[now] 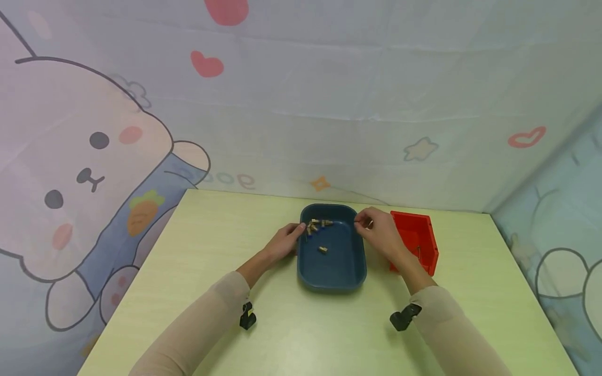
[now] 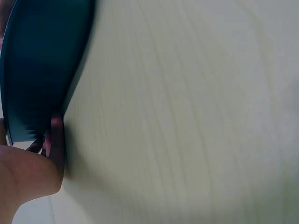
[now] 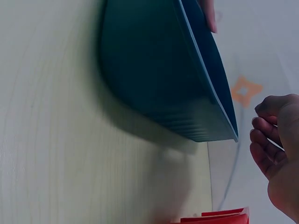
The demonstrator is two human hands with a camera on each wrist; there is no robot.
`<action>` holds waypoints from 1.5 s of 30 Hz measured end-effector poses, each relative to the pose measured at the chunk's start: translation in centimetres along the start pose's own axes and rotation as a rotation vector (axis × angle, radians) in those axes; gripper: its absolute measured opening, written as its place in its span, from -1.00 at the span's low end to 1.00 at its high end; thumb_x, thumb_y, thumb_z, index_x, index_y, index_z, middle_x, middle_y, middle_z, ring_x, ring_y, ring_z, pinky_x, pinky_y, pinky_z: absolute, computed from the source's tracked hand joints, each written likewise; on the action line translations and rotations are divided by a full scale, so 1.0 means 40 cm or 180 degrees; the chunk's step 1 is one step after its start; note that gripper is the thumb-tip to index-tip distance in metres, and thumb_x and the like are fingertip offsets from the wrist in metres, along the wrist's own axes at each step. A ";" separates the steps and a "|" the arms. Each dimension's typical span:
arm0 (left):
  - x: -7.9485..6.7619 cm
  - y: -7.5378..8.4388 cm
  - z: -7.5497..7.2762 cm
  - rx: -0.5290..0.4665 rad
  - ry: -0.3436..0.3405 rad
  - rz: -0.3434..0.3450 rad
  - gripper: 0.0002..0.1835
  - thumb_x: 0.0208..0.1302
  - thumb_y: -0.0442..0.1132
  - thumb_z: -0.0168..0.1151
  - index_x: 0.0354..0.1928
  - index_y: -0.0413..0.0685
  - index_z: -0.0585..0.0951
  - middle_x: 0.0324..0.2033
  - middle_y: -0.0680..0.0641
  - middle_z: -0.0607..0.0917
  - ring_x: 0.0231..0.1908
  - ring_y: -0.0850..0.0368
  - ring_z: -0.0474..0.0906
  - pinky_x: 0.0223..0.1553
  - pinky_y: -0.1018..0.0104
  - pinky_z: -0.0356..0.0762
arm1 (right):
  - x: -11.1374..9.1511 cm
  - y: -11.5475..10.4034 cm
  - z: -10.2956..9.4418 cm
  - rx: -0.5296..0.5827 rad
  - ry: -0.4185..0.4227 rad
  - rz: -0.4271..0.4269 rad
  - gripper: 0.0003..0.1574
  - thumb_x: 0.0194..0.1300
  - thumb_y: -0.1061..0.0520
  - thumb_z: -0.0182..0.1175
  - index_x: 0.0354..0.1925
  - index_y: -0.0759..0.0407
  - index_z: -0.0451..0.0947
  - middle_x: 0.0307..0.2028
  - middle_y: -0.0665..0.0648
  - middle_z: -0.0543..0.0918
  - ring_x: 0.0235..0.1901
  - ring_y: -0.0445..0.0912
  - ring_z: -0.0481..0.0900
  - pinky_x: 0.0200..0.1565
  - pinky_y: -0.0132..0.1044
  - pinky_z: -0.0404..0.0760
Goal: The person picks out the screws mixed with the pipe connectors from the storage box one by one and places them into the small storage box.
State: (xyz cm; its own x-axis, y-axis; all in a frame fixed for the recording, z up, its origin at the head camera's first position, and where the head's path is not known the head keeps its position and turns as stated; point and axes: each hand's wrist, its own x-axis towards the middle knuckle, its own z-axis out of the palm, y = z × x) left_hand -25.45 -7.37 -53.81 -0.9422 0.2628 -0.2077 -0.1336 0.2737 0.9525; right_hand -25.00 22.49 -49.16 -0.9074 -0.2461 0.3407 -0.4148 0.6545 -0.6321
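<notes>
A dark blue tray (image 1: 331, 269) sits on the table. Several small brass-coloured pieces (image 1: 314, 226), some with blue bits, cluster at its far left, and one brass piece (image 1: 323, 249) lies apart near the middle. My left hand (image 1: 285, 240) grips the tray's left side, thumb at the rim and fingers along the outer wall. Over the tray's far right rim is my right hand (image 1: 376, 227), its fingers curled and fingertips close together. In the right wrist view, that hand (image 3: 278, 144) is apart from the tray; whether anything tiny is between its fingertips cannot be made out.
A red open bin (image 1: 411, 222) stands right of the tray, partly behind the right forearm, with a small thin metal piece (image 1: 418, 251) inside. The pale wooden table (image 1: 211, 235) ends at a printed cloth backdrop (image 1: 301, 104).
</notes>
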 end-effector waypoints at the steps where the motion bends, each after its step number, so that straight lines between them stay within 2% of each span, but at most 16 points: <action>1: 0.000 -0.001 0.000 -0.0010 0.0001 0.0006 -0.32 0.68 0.20 -0.03 0.54 -0.14 0.39 0.44 -0.20 0.49 0.36 -0.11 0.47 0.09 0.10 0.68 | 0.002 -0.003 0.003 -0.0005 -0.0001 -0.0029 -0.92 0.39 0.28 0.38 -0.15 0.22 0.70 -0.27 0.12 0.73 -0.26 0.00 0.67 -0.11 -0.06 0.71; 19: 0.000 -0.005 0.000 0.0046 -0.0001 0.0029 -0.29 0.66 0.25 -0.03 0.54 -0.13 0.41 0.43 -0.19 0.51 0.19 -0.05 0.56 -0.02 0.19 0.66 | 0.029 -0.049 0.038 0.0074 -0.0068 -0.0002 -0.90 0.39 0.30 0.38 -0.13 0.28 0.71 -0.23 0.17 0.74 -0.26 0.03 0.66 -0.09 -0.06 0.72; 32: 0.012 -0.013 -0.008 0.0161 0.0016 0.0094 -0.31 0.67 0.23 -0.04 0.54 -0.12 0.41 0.44 -0.20 0.49 0.41 -0.15 0.43 0.18 0.02 0.63 | 0.052 -0.082 0.092 0.0221 -0.0225 0.0016 -0.83 0.47 0.24 0.33 -0.03 0.31 0.71 -0.15 0.18 0.75 -0.18 0.03 0.70 -0.05 -0.02 0.72; 38: 0.013 -0.013 -0.007 0.0139 0.0026 0.0101 -0.32 0.68 0.22 -0.05 0.53 -0.13 0.42 0.43 -0.21 0.50 0.38 -0.13 0.46 0.15 0.04 0.65 | 0.067 -0.097 0.131 0.0335 -0.0181 -0.0021 -0.84 0.44 0.24 0.36 -0.07 0.30 0.73 -0.18 0.16 0.75 -0.21 0.00 0.70 -0.08 -0.04 0.72; 45: 0.014 -0.017 -0.004 0.0234 0.0030 0.0107 -0.31 0.68 0.22 -0.05 0.53 -0.14 0.43 0.44 -0.22 0.50 0.40 -0.13 0.44 0.25 -0.01 0.56 | 0.071 -0.105 0.167 0.0435 -0.0192 0.0147 -0.85 0.46 0.22 0.35 -0.06 0.27 0.73 -0.18 0.15 0.76 -0.19 -0.01 0.70 -0.05 -0.07 0.71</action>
State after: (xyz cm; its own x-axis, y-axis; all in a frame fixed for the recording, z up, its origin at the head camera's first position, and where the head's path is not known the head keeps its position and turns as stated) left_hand -25.93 -7.57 -54.55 -0.9487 0.2643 -0.1734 -0.0793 0.3321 0.9399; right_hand -26.28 14.27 -50.20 -0.9265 -0.2630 0.2693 -0.3741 0.5638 -0.7363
